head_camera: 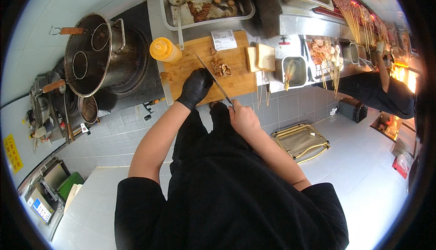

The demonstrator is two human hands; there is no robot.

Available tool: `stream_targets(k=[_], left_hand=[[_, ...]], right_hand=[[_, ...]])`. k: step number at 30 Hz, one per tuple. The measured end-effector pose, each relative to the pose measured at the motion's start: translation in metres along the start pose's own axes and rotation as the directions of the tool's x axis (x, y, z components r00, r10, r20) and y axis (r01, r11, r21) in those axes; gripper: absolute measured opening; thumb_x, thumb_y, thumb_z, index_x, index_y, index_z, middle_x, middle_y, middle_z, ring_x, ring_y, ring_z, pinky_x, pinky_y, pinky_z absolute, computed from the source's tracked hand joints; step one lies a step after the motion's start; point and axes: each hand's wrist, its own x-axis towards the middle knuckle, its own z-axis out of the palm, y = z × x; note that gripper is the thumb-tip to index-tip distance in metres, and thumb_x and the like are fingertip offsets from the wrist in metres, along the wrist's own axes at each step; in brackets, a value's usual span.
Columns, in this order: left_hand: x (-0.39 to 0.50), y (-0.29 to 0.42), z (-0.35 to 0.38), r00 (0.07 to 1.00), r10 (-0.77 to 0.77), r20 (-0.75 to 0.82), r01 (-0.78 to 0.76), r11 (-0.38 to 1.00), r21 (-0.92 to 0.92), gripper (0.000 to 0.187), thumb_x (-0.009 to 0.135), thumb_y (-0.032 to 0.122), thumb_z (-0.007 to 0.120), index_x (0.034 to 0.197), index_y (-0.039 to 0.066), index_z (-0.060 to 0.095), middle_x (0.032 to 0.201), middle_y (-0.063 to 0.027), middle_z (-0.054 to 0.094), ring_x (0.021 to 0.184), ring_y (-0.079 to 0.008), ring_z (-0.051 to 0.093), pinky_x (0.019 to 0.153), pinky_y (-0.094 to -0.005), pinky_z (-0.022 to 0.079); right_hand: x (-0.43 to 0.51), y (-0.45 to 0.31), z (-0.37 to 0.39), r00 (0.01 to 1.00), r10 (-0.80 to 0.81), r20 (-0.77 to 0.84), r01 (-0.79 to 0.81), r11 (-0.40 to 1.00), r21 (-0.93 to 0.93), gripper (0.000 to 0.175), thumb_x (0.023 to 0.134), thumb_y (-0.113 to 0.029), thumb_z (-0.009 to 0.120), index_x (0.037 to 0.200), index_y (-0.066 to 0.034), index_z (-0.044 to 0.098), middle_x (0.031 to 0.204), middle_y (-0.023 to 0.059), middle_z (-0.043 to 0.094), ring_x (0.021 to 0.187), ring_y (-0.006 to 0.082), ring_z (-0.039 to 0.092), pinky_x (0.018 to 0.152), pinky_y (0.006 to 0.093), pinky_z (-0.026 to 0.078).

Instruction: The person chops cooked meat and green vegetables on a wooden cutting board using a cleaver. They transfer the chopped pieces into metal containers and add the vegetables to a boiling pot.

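Note:
My right hand (pixel 246 118), bare, grips the handle of a long kitchen knife (pixel 219 84). Its blade slants across a wooden cutting board (pixel 240 83), the tip towards the upper left. Close along the blade's left side is my left hand (pixel 197 88) in a black glove, fingers curled down over the board; whether anything is under them is hidden. To the right of the blade lies a small heap of sliced brown meat (pixel 221 68). A printed paper slip (pixel 223 39) bearing writing rests at the board's far edge. Two skewered bread slices (pixel 265 57) overlap its right edge.
A yellow squeeze bottle (pixel 165 50) stands at the board's left. Behind is a steel tray (pixel 190 20) with braised meat and a ladle (pixel 178 11). A large stockpot (pixel 102 62) is leftward. Skewers (pixel 344 8) and a co-worker's arm (pixel 383 69) are at right.

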Motion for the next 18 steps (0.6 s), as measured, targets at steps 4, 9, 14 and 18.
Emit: stream_targets(k=[4,9,14,18], left_hand=[[0.0,0.009,-0.007,0.995,-0.07,0.072,0.07,0.998,0.0,0.015,0.084,0.011,0.069,0.097,0.003,0.071,0.102,-0.0185,0.068,0.097,-0.0397,0.063,0.082,-0.0486,0.055],[0.002,0.011,-0.012,0.999,0.006,0.043,-0.003,0.997,-0.076,0.019,0.085,0.012,0.07,0.101,0.003,0.073,0.103,-0.0193,0.069,0.099,-0.0407,0.062,0.085,-0.0488,0.054],[-0.006,0.005,-0.011,1.0,-0.002,0.022,0.001,1.0,0.029,0.018,0.085,0.012,0.07,0.1,0.003,0.074,0.105,-0.0197,0.069,0.101,-0.0402,0.061,0.085,-0.0479,0.053],[-0.004,0.003,-0.008,0.996,-0.062,0.056,0.06,0.997,0.038,0.016,0.085,0.012,0.07,0.097,0.002,0.074,0.104,-0.0193,0.069,0.101,-0.0396,0.062,0.085,-0.0478,0.054]], right_hand=[[0.012,0.003,0.012,1.0,0.023,0.006,-0.022,0.999,-0.032,0.028,0.1,-0.029,0.059,0.111,-0.0037,0.062,0.081,0.032,0.068,0.08,0.0527,0.067,0.074,0.0608,0.054],[0.045,0.018,0.045,0.999,0.009,-0.039,-0.009,1.0,-0.014,0.03,0.1,-0.031,0.059,0.111,-0.0023,0.062,0.081,0.0324,0.068,0.082,0.0524,0.066,0.075,0.0613,0.054],[0.032,0.018,0.02,0.998,-0.025,-0.057,0.028,0.999,0.046,0.03,0.1,-0.029,0.06,0.113,-0.0019,0.062,0.08,0.0317,0.067,0.082,0.052,0.066,0.075,0.0612,0.053],[0.003,0.002,-0.001,1.0,-0.024,-0.008,0.024,0.999,0.022,0.031,0.1,-0.028,0.059,0.118,-0.0026,0.063,0.081,0.0313,0.068,0.081,0.0522,0.066,0.074,0.0604,0.054]])
